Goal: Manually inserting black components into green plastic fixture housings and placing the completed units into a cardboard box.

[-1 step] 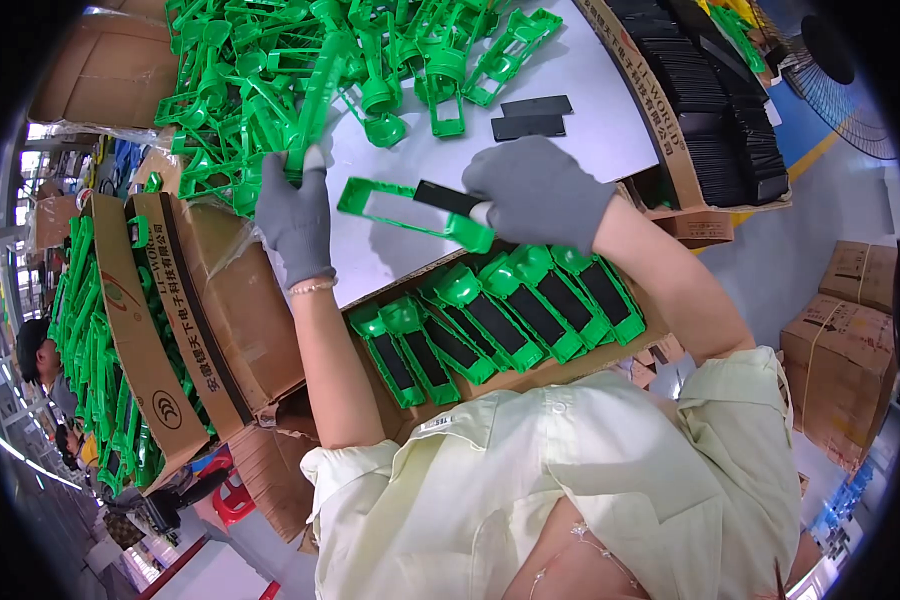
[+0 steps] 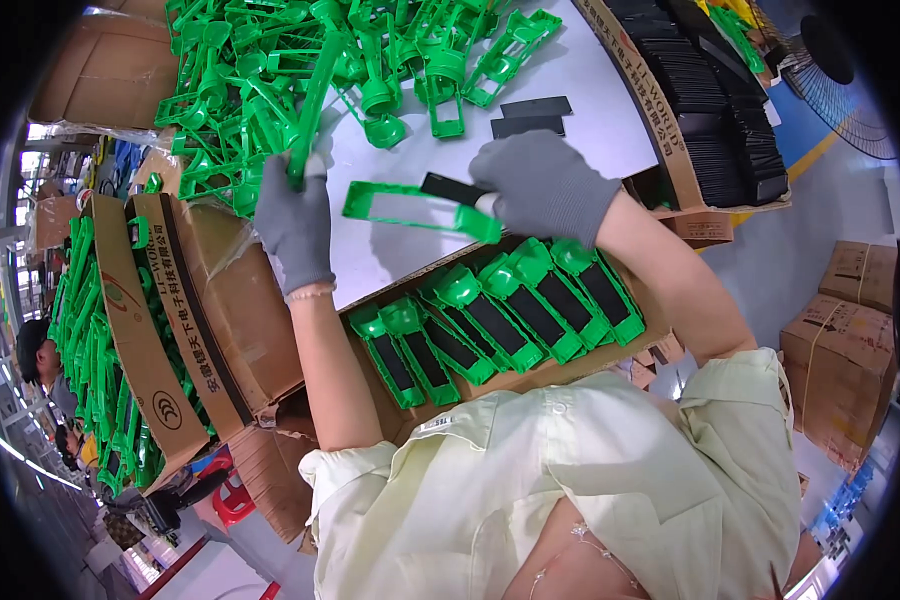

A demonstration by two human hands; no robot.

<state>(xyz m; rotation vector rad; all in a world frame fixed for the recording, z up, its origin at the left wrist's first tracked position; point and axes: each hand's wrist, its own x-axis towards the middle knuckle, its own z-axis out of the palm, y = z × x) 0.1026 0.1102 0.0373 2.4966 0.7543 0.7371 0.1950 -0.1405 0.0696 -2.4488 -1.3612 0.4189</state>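
Gloved right hand (image 2: 542, 185) pinching black strip (image 2: 452, 188), green plastic frame (image 2: 418, 210) — rectangular, hollow

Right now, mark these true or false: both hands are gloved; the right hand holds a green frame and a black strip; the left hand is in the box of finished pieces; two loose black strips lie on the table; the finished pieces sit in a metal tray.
1. Both hands are gloved. True: left hand and right hand wear grey gloves.
2. The right hand holds a green frame and a black strip. True.
3. The left hand is in the box of finished pieces. False: it grips a piece at the green pile.
4. Two loose strips lie on the table. True.
5. The finished pieces sit in a metal tray. False: a cardboard box.
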